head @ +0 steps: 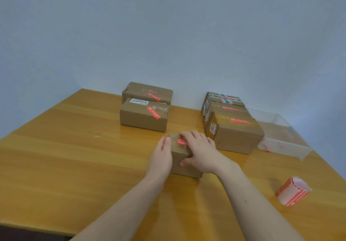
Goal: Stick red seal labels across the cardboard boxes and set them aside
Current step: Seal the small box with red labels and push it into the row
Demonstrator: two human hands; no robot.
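Observation:
A small cardboard box (180, 163) sits on the wooden table (74, 156) in front of me, with a red seal label (182, 141) on its top. My left hand (162, 157) lies flat against the box's left side, fingers straight. My right hand (200, 151) rests over the top and right of the box, fingers spread across the label and thumb on the near face. A roll of red labels (293, 191) lies on the table at the right.
Two labelled boxes (144, 118) stand at the back centre, one behind the other. A row of three labelled boxes (236, 134) stands at the back right. A clear plastic tub (284, 137) sits at the far right, against the wall.

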